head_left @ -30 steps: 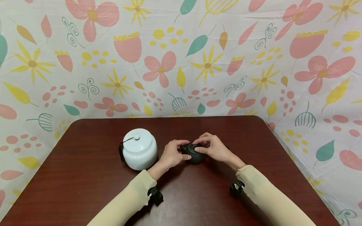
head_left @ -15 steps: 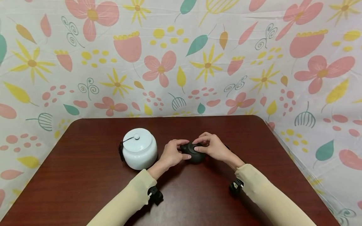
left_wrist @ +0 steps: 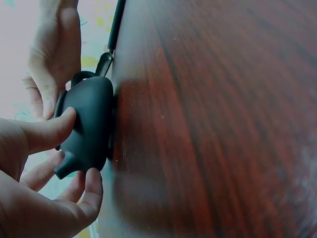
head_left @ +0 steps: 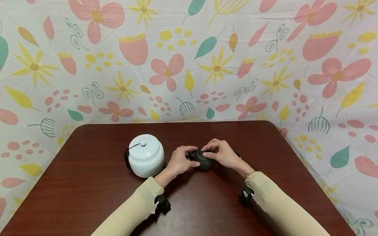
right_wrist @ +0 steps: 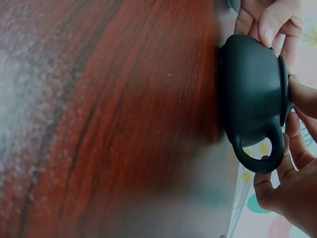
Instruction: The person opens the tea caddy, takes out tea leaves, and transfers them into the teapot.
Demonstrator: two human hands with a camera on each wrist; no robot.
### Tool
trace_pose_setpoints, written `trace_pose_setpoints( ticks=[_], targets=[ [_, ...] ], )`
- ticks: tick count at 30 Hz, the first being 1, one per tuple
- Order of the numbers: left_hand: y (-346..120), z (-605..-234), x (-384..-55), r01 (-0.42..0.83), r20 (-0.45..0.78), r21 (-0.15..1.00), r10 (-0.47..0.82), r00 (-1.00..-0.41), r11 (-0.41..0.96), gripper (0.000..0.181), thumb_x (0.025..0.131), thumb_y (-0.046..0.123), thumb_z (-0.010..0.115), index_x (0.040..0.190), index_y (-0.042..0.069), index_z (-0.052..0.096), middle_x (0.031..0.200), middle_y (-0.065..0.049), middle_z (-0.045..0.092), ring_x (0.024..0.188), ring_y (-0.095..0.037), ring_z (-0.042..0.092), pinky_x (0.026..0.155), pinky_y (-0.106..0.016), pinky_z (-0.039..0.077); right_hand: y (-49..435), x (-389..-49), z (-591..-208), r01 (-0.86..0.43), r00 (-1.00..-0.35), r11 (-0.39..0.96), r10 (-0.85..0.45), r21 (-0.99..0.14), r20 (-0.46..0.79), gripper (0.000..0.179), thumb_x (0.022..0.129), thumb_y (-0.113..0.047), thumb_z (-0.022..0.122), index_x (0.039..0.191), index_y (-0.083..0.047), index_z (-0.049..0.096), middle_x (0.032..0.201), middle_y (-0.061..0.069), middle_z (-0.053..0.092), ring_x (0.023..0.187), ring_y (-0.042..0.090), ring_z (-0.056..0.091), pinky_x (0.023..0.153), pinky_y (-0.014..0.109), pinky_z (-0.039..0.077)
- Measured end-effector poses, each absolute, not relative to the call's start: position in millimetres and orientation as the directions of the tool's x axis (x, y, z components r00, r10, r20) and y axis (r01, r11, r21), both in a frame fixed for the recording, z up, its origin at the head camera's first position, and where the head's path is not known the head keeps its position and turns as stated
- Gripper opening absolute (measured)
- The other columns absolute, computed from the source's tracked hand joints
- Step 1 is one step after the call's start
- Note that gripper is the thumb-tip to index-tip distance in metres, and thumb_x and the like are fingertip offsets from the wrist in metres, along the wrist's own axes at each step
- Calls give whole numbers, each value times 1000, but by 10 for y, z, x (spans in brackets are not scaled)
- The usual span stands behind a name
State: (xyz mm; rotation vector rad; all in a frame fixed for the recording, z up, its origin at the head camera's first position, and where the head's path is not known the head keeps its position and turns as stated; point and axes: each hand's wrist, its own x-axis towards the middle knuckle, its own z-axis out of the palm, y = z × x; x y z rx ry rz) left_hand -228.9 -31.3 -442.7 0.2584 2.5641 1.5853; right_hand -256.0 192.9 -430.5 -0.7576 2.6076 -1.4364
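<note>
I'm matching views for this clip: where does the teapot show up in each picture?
Head: the teapot is in the lower half, just right of centre.
Left wrist: left of centre, seen sideways, its spout towards the bottom.
Right wrist: right of centre, mostly in the upper half, its handle towards the bottom.
Shared landmark: the left hand, touching the teapot in all three.

Black teapot and white jar on a red-brown table, before a flowered backdrop.
The teapot is plain black; the jar is glossy white, its tassel black. Darker streaks of grain run through the table's wood. The backdrop is white, printed with pink and yellow flowers, teal and yellow leaves, clusters of pink or yellow spots and grey-green curls. The sleeves are unpatterned pale yellow-beige.
</note>
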Motion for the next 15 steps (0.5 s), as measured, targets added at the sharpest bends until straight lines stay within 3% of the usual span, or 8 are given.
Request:
trace_pose_setpoints(
  ticks=[15],
  targets=[
    [-325, -4423, -2284, 96, 1, 897, 215, -977, 431, 56, 81, 7, 93, 133, 14, 74, 134, -10, 63, 117, -31, 63, 96, -47, 53, 1945, -2505, -4168, -419, -866, 437, -457, -796, 205, 12, 95, -7, 80, 107, -10, 83, 102, 8, 66, 88, 27, 62, 75, 38, 53]
  ],
)
